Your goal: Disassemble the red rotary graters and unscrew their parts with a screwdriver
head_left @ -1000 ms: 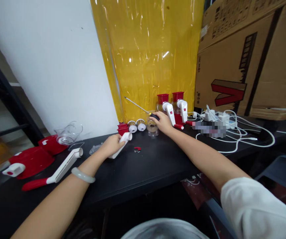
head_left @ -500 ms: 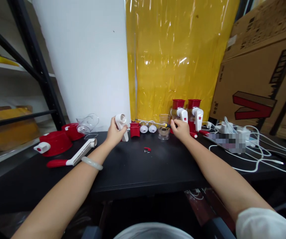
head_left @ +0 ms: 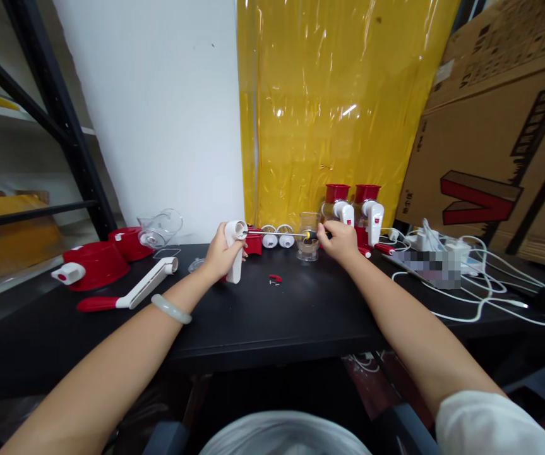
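Note:
My left hand [head_left: 219,258] is closed around a white crank handle [head_left: 235,270], its round hollow end up. A long-shafted screwdriver [head_left: 279,234] lies level in my right hand [head_left: 341,241], fingers wrapped on its dark handle with a yellow band. Its tip meets the round end of the crank handle; whether it sits in a screw is too small to tell. Below the shaft, a small red clip [head_left: 275,277] rests on the black table [head_left: 291,316] beside some tiny metal screws. Behind the crank handle stands a red part [head_left: 254,242], partly hidden.
Two red-and-white grinders [head_left: 368,215] stand at the back right, near tangled white cables [head_left: 480,291]. On the left are red bases [head_left: 95,268], a clear plastic body [head_left: 163,227] and another crank handle [head_left: 146,284]. Two white round parts and a clear cup [head_left: 307,249] line the back.
The screwdriver has come down and left, its tip now at the crank handle's round end. My left hand has turned the crank handle more upright. The view has shifted slightly.

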`<state>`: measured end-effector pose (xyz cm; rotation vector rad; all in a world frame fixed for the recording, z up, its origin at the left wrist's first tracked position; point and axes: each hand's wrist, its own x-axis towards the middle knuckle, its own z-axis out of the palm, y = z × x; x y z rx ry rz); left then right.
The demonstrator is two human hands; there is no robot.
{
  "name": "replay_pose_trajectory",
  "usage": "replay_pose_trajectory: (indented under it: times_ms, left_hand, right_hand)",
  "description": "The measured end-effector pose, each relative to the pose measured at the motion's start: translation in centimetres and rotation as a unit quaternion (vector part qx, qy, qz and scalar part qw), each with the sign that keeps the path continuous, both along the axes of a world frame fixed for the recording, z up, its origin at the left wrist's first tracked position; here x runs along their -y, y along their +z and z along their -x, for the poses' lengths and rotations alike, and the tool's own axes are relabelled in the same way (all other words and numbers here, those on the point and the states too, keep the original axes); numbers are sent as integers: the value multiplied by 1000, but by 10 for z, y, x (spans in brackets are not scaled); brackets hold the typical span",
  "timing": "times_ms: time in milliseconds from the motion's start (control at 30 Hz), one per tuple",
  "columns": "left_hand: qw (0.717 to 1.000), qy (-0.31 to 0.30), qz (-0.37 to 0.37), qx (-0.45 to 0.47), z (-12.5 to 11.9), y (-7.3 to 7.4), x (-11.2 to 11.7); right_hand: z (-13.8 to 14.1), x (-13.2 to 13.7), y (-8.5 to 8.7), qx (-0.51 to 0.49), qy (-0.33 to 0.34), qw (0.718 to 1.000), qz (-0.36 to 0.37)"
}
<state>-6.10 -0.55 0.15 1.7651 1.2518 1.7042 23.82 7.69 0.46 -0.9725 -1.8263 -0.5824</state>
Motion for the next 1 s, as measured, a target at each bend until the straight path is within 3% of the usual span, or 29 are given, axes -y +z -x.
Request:
replay_pose_trajectory:
  times_ms: [400, 767, 900, 1000]
  left_hand:
    - [988, 116, 24, -103, 2, 0, -1]
    - [977, 135, 78, -145, -2, 1, 2]
    - [980, 123, 91, -127, 1, 0, 1]
    - [982, 111, 103, -114, 3, -1, 0]
  right_hand:
    - [-5, -3, 2, 38, -35, 999, 11]
    - [-8, -1, 4, 62, -12, 998, -9]
    - [-6, 5, 5, 33, 37, 999, -9]
    - [-3, 8, 6, -71, 114, 991, -10]
